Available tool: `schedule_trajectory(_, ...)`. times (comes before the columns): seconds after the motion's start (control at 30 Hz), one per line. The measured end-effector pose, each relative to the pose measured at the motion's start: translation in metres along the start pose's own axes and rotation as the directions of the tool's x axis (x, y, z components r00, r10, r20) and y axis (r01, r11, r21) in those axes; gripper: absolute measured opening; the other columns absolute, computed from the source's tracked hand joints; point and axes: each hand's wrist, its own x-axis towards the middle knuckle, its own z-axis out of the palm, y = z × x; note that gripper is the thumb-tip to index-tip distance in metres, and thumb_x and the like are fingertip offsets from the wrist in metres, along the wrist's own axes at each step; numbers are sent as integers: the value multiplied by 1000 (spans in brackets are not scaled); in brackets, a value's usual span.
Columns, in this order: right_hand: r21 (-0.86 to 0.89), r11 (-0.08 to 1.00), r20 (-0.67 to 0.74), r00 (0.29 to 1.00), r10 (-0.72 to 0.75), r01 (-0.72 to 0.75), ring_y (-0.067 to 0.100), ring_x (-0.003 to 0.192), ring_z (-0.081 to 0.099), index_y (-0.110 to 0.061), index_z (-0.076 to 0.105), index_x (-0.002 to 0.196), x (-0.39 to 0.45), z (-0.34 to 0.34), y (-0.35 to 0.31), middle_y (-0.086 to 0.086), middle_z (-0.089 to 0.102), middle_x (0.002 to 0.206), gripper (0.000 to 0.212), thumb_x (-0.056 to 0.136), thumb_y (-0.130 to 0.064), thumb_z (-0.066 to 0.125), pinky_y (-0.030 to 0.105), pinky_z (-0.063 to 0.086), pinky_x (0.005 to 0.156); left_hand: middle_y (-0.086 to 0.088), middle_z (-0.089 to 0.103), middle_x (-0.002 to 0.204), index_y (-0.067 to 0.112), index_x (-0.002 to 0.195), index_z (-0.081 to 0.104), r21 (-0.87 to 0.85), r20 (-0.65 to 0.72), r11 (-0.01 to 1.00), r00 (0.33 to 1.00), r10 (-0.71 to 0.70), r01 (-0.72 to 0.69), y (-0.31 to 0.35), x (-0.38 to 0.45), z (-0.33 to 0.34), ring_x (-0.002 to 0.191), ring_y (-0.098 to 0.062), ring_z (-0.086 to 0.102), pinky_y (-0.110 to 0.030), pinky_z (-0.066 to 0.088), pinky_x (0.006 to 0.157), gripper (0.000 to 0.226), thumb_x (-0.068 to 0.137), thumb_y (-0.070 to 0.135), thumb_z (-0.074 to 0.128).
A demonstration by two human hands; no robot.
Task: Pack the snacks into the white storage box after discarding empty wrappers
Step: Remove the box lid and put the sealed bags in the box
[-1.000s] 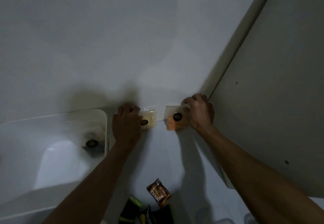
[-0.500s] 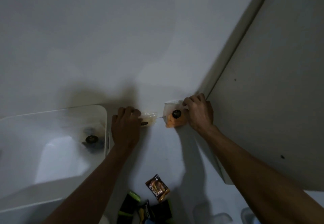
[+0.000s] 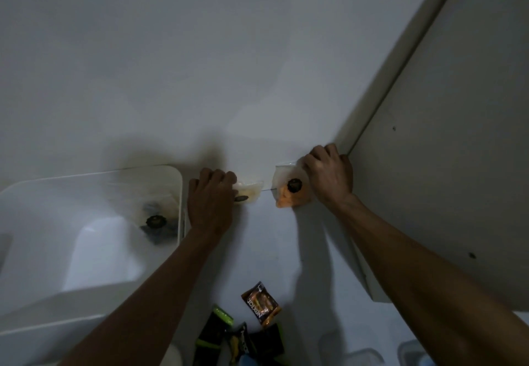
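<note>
Head-worn camera looks steeply down, close over both forearms.

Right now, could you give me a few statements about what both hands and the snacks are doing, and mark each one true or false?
1. The right hand grips a clear pouch with orange contents. True.
2. The left hand holds the brown Nextar packet. False: that packet lies alone on the surface nearer the person; the left hand grips a pale clear pouch.
3. The white storage box already has a pouch with a dark sticker inside. True.
4. The white box stands to the right of both hands. False: it stands to their left.
5. Dark packets with green trim lie near the bottom edge. True.
</note>
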Motion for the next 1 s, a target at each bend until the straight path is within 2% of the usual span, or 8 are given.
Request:
schedule_trajectory(0.1,20,999,2,1000,-27,27,31,85,57,-14,67,78,-4,-1,2,3,65,86,8,72,-16,72,33,39,58,-3,66,87,18,94,65,-2,34,1000,999,-7,7,0,-1,-1,96,-32,55,-41,40,71,27,71,18,78)
schedule_trajectory(0.23,43,998,90,995,-50,46,27,82,59,-19,63,78,-13,-8,5,0,67,73,16,72,-15,77,31,41,59,-2,64,79,17,78,68,-9,83,1000,996,17,-17,0,-4,-5,91,-31,55,-40,36,71,6,76,18,74)
schedule_trajectory(0.3,87,996,107,994,-26,16,28,89,60,-17,65,93,-18,-17,3,4,70,78,16,79,-14,72,33,43,62,-4,63,79,15,75,69,-18,121,1000,993,8,-6,2,-6,-12,92,-31,54,-38,31,72,7,81,20,69)
schedule_trajectory(0.4,85,996,169,985,-41,27,27,108,56,-18,65,117,-23,-36,-2,4,72,99,27,90,-16,61,37,47,74,-5,63,78,15,75,70,-38,116,999,993,36,-32,2,-10,-26,88,-31,54,-37,28,69,13,83,25,68)
schedule_trajectory(0.6,6,999,248,967,-52,52,24,113,48,-21,70,109,-22,-99,-15,0,68,106,20,97,-22,54,37,41,77,-1,69,98,22,99,75,-93,110,995,994,-25,35,0,-7,-88,100,-25,53,-37,36,77,23,97,34,55)
schedule_trajectory(0.73,8,999,192,981,-35,34,21,110,49,-22,70,100,-16,-169,-38,-2,68,101,11,95,-22,59,34,37,69,-4,72,93,20,96,78,-304,37,951,998,-53,61,-22,-11,-153,94,-25,58,-44,47,85,20,93,33,63)
schedule_trajectory(0.87,77,997,123,992,-31,22,20,106,49,-24,71,96,-8,-239,-79,0,65,94,7,93,-23,65,33,37,63,-2,74,93,20,93,78,-371,-19,927,998,-64,52,-64,-20,-212,98,-24,59,-43,45,87,18,91,35,67)
schedule_trajectory(1.0,225,973,52,996,-68,54,19,99,51,-24,73,91,-5,-292,-138,-5,64,90,4,90,-23,69,41,53,69,-2,75,89,21,89,78,-392,-11,916,995,-99,87,-118,-31,-251,90,-25,65,-46,50,88,16,88,36,70)
